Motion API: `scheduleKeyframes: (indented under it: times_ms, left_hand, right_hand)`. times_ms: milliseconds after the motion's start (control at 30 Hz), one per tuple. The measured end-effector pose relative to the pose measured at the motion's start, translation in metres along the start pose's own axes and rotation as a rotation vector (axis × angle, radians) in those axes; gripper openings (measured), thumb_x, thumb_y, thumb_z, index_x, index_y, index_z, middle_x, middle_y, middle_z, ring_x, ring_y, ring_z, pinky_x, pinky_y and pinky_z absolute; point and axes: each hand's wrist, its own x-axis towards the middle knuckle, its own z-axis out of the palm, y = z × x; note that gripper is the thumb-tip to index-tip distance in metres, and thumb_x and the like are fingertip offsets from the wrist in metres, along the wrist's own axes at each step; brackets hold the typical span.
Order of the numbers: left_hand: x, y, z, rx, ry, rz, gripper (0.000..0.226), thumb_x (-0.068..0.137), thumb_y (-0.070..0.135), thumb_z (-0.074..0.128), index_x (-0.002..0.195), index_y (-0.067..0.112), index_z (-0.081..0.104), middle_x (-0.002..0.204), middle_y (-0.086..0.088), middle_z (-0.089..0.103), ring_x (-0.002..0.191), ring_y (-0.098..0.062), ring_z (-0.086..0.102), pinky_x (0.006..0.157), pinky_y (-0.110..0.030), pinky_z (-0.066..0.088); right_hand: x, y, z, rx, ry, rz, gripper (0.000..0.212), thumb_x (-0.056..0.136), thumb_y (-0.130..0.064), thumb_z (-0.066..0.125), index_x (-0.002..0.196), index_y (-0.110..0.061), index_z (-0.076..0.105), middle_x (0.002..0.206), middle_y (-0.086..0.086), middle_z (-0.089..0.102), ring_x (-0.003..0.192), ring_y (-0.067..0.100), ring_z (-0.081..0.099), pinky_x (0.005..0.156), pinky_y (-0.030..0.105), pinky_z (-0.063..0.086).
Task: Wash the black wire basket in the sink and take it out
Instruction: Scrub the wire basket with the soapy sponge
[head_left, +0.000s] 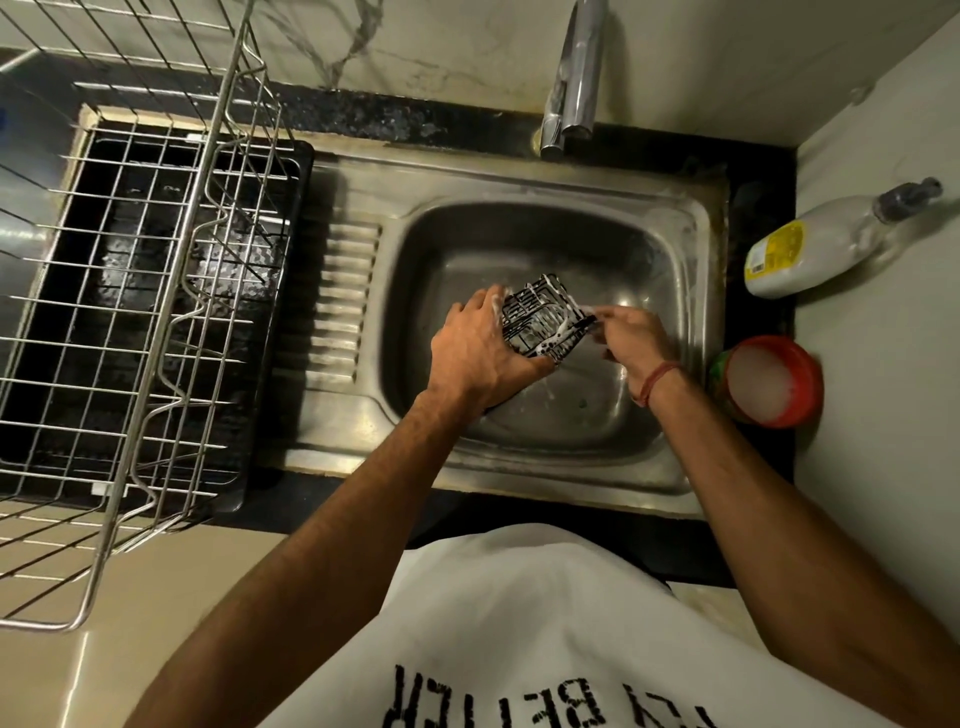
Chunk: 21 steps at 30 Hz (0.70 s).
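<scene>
A small black wire basket (543, 318), streaked with white foam, is held tilted over the steel sink (550, 228). My left hand (480, 348) grips its left side, fingers wrapped round the wires. My right hand (631, 332) pinches the basket's right corner with curled fingers; whether it also holds a brush or scrubber there is hard to tell. A red thread band sits on the right wrist. The tap (571, 78) stands above the sink's far edge, with no water visibly running.
A steel wire dish rack (135, 291) over a black drip tray (270, 312) fills the left counter. On the right are a white soap pump bottle (810, 244) lying tilted and a red tub (774, 379) of white soap. The counter's front edge is at my waist.
</scene>
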Motion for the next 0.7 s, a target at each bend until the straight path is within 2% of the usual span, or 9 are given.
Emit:
scheduleKeyframes:
  times_ms: [67, 133, 167, 233, 300, 400, 467, 567, 700]
  left_hand:
    - [-0.001, 0.001, 0.000, 0.000, -0.005, -0.005, 0.111, 0.062, 0.091, 0.069, 0.152, 0.029, 0.048, 0.142, 0.007, 0.063, 0.125, -0.022, 0.061, 0.101, -0.047, 0.058]
    - [-0.001, 0.000, -0.002, -0.002, -0.001, -0.011, 0.111, 0.062, 0.089, 0.070, 0.153, 0.029, 0.047, 0.142, 0.008, 0.063, 0.126, -0.022, 0.061, 0.101, -0.046, 0.058]
    - [0.000, -0.002, -0.002, -0.005, 0.001, -0.010, 0.111, 0.062, 0.088, 0.070, 0.153, 0.029, 0.047, 0.142, 0.008, 0.063, 0.125, -0.021, 0.060, 0.101, -0.046, 0.057]
    - [-0.001, -0.002, -0.002, -0.001, -0.003, -0.003, 0.109, 0.063, 0.088, 0.071, 0.152, 0.029, 0.048, 0.141, 0.008, 0.063, 0.125, -0.021, 0.060, 0.101, -0.046, 0.057]
    - [-0.001, 0.001, -0.001, 0.010, -0.006, 0.001, 0.109, 0.063, 0.088, 0.071, 0.151, 0.029, 0.048, 0.140, 0.008, 0.063, 0.125, -0.022, 0.060, 0.101, -0.048, 0.058]
    - [-0.001, 0.003, 0.000, 0.024, -0.009, 0.004, 0.109, 0.065, 0.089, 0.071, 0.152, 0.028, 0.047, 0.142, 0.006, 0.062, 0.126, -0.022, 0.059, 0.101, -0.048, 0.057]
    - [-0.001, 0.003, 0.001, 0.030, -0.012, 0.015, 0.109, 0.066, 0.088, 0.071, 0.153, 0.026, 0.046, 0.141, 0.005, 0.062, 0.126, -0.022, 0.059, 0.100, -0.047, 0.057]
    - [-0.002, 0.005, 0.003, 0.031, -0.012, 0.011, 0.107, 0.066, 0.086, 0.073, 0.151, 0.026, 0.048, 0.139, 0.006, 0.062, 0.124, -0.023, 0.059, 0.099, -0.047, 0.058]
    - [-0.007, 0.005, 0.005, 0.056, -0.003, 0.043, 0.103, 0.067, 0.080, 0.078, 0.150, 0.026, 0.049, 0.138, 0.005, 0.062, 0.123, -0.024, 0.060, 0.096, -0.046, 0.058]
  right_hand:
    - [-0.005, 0.007, -0.005, 0.142, -0.027, 0.016, 0.016, 0.095, -0.022, 0.076, 0.110, -0.020, 0.081, 0.093, -0.006, 0.076, 0.083, 0.008, 0.060, 0.067, 0.023, 0.047]
    - [-0.011, 0.008, -0.010, 0.270, -0.077, -0.029, 0.017, 0.092, -0.024, 0.080, 0.109, -0.021, 0.081, 0.098, -0.010, 0.076, 0.084, 0.005, 0.062, 0.067, 0.022, 0.051]
    - [-0.014, 0.007, -0.012, 0.250, -0.079, -0.067, 0.017, 0.092, -0.025, 0.081, 0.108, -0.022, 0.081, 0.103, -0.010, 0.078, 0.087, 0.004, 0.063, 0.068, 0.020, 0.052]
    - [-0.017, 0.006, -0.016, 0.141, -0.066, -0.134, 0.019, 0.091, -0.029, 0.082, 0.109, -0.023, 0.082, 0.107, -0.009, 0.079, 0.091, 0.004, 0.065, 0.071, 0.023, 0.053]
    - [-0.022, 0.003, -0.019, 0.001, 0.006, -0.231, 0.018, 0.090, -0.030, 0.083, 0.107, -0.022, 0.083, 0.099, -0.010, 0.080, 0.086, 0.001, 0.066, 0.075, 0.026, 0.053]
    - [-0.033, -0.009, -0.018, -0.295, 0.057, -0.574, 0.014, 0.088, -0.030, 0.084, 0.100, -0.022, 0.083, 0.095, -0.008, 0.076, 0.083, 0.004, 0.070, 0.074, 0.019, 0.054]
    - [-0.038, -0.014, -0.016, -0.470, 0.052, -0.730, 0.016, 0.088, -0.035, 0.083, 0.096, -0.022, 0.081, 0.092, -0.007, 0.071, 0.078, 0.009, 0.069, 0.072, 0.024, 0.055]
    - [-0.038, -0.018, -0.016, -0.536, 0.150, -0.804, 0.013, 0.090, -0.035, 0.079, 0.095, -0.022, 0.080, 0.090, -0.009, 0.068, 0.075, 0.008, 0.066, 0.070, 0.032, 0.057]
    - [-0.042, -0.025, 0.004, -0.604, 0.072, -0.902, 0.011, 0.090, -0.032, 0.079, 0.098, -0.023, 0.079, 0.095, -0.010, 0.068, 0.086, 0.011, 0.065, 0.079, 0.032, 0.055]
